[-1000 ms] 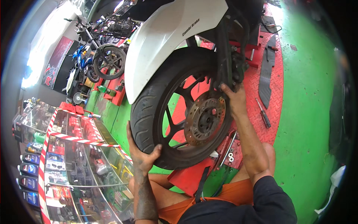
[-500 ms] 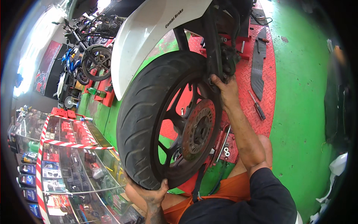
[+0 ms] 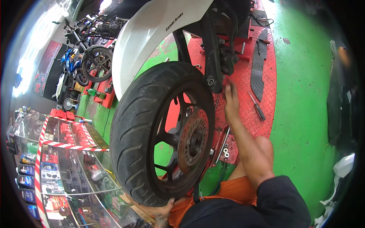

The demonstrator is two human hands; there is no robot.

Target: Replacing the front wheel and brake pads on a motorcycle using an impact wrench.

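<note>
Wheel (image 3: pixel 167 137) drawn back; left hand (image 3: pixel 159 211) partly hidden.

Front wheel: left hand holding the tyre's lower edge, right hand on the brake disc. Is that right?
Not quite: the head view shows the right hand open beside the fork's lower end, off the brake disc. The left hand does hold the tyre's lower edge.

Bare left hand (image 3: pixel 159 211) is partly lost behind the grooved black rubber tyre (image 3: pixel 131 142), and the glossy white plastic fender (image 3: pixel 140 41) gets chopped up top.
</note>
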